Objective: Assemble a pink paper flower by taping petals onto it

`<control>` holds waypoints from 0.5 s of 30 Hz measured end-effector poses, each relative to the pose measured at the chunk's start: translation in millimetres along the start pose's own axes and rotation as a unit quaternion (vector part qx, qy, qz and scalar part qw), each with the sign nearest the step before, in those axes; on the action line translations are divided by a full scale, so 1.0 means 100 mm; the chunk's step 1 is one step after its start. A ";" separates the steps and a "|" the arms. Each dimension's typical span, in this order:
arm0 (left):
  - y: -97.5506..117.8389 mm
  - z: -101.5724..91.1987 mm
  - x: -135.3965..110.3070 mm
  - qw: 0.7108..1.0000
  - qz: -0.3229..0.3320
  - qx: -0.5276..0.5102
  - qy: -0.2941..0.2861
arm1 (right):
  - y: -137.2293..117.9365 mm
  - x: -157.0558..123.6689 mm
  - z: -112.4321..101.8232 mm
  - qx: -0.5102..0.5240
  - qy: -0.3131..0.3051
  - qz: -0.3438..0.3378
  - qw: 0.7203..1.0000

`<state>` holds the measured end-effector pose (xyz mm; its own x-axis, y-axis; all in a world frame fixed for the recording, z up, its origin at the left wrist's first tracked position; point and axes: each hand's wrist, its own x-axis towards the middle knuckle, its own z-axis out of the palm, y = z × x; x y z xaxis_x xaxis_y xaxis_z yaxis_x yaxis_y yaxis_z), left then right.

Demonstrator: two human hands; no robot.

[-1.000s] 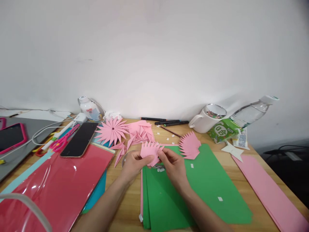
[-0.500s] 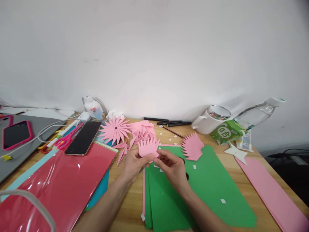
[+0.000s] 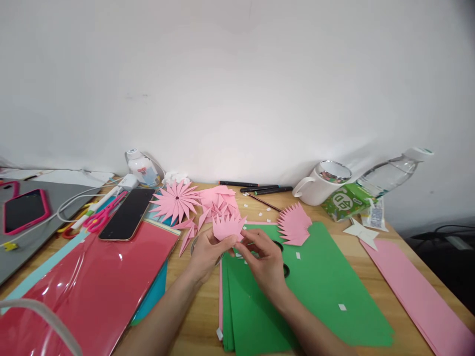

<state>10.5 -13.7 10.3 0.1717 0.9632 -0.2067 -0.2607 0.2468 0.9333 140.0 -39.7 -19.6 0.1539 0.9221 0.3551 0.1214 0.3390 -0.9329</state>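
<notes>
My left hand [image 3: 206, 252] pinches a small fan of pink pointed paper petals [image 3: 226, 226] just above the table. Beside it, my right hand [image 3: 264, 262] has its fingers curled and fingertips at the lower edge of the same pink piece. Both hands hover over the near-left part of a stack of green paper sheets [image 3: 315, 291]. A finished pink paper flower [image 3: 175, 201] lies behind my left hand, loose pink petals [image 3: 218, 200] next to it. Another pink petal fan [image 3: 294, 225] rests on the green sheets to the right.
A red sheet pack [image 3: 92, 287], a black phone [image 3: 128, 213] and pink scissors [image 3: 100, 215] lie left. A pink-cased phone [image 3: 23, 210] sits on a laptop far left. Pens [image 3: 260, 188], a white mug [image 3: 321, 183], a water bottle [image 3: 393, 170], a green pack [image 3: 347, 200] and pink paper strips [image 3: 419, 296] are right.
Both hands stayed together on the pink petal piece, shifting it slightly toward me. A dark ring-shaped object shows behind my right hand now. The view drifted a little.
</notes>
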 end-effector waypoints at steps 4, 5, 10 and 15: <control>0.09 -0.12 0.04 0.978 0.127 0.062 0.152 | 0.03 0.02 -0.04 -0.085 -0.017 -0.037 0.996; 0.10 -0.16 0.05 0.962 0.164 0.068 0.209 | 0.05 0.02 -0.04 -0.111 -0.029 -0.055 0.992; 0.15 -0.21 0.06 0.930 0.186 0.111 0.296 | 0.08 -0.02 -0.03 -0.248 -0.177 -0.133 0.943; 0.10 -0.13 0.01 0.940 0.166 0.177 0.238 | 0.01 -0.04 0.02 -0.348 -0.277 -0.171 0.879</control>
<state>-4.4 -8.6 15.8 -0.3307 0.9401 0.0834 0.1220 -0.0450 0.9915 137.3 -43.0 -21.8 -0.4870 0.8028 0.3441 0.6680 0.5961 -0.4454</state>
